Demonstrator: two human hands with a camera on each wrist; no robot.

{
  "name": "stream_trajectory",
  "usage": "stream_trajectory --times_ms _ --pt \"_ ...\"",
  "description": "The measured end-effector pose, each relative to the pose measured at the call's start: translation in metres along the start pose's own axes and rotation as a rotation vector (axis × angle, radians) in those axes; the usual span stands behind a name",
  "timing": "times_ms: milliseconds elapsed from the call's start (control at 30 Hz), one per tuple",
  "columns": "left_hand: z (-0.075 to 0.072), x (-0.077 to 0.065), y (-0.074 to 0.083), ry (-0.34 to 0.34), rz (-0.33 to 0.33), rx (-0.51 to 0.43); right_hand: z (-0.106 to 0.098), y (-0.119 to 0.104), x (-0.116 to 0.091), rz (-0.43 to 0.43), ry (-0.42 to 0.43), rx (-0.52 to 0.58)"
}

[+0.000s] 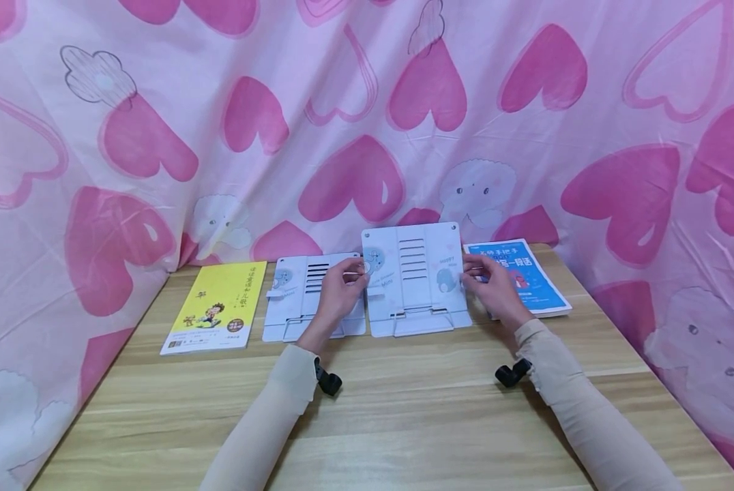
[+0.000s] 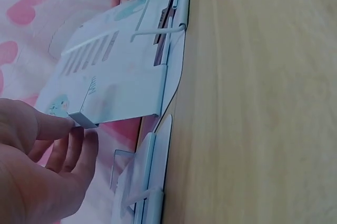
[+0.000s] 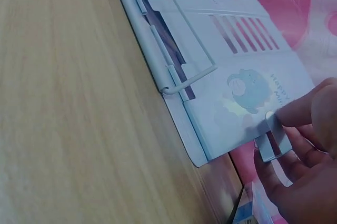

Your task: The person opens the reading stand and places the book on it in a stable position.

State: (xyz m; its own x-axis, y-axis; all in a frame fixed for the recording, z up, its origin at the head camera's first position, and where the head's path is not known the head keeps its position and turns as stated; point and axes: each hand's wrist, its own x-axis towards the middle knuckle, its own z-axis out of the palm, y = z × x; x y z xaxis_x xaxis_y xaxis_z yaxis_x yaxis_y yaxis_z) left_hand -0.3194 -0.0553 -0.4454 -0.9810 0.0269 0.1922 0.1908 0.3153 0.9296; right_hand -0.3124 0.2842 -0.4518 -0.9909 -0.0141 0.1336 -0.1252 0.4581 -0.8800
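A yellow book (image 1: pixel 216 303) lies at the surface's (image 1: pixel 416 402) far left corner, then a low stand (image 1: pixel 290 310). Near the far edge's middle, the left hand (image 1: pixel 341 290) and right hand (image 1: pixel 492 290) grip a raised stand (image 1: pixel 413 293) by its sides; a blue book (image 1: pixel 529 286) is at the far right corner.

A yellow book (image 1: pixel 219 290) lies by the table's (image 1: pixel 416 409) far left corner, a blue book (image 1: pixel 541 293) by its far right corner; a curtain (image 1: pixel 351 177) (white, heart-patterned in pink) hangs beyond the far edge and along both sides.
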Motion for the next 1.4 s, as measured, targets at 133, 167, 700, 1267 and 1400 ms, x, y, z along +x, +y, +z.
stream_trajectory --times_ms 133,167,700,1267,1400 --pt "0.0 -0.001 0.002 0.01 0.026 -0.007 0.0 0.002 0.001 -0.025 0.043 0.027" --pt "0.0 -0.002 0.003 0.013 0.032 -0.011 0.0 0.002 0.001 -0.034 0.051 0.035" --pt "0.0 -0.003 0.008 0.024 0.055 -0.041 -0.011 0.005 0.001 -0.106 0.03 0.071" --pt "0.0 -0.002 0.007 0.031 0.134 -0.037 -0.024 0.007 0.0 -0.124 -0.063 0.13" --pt "0.001 -0.001 0.006 0.041 0.141 -0.03 -0.025 0.007 0.0 -0.121 -0.073 0.128"
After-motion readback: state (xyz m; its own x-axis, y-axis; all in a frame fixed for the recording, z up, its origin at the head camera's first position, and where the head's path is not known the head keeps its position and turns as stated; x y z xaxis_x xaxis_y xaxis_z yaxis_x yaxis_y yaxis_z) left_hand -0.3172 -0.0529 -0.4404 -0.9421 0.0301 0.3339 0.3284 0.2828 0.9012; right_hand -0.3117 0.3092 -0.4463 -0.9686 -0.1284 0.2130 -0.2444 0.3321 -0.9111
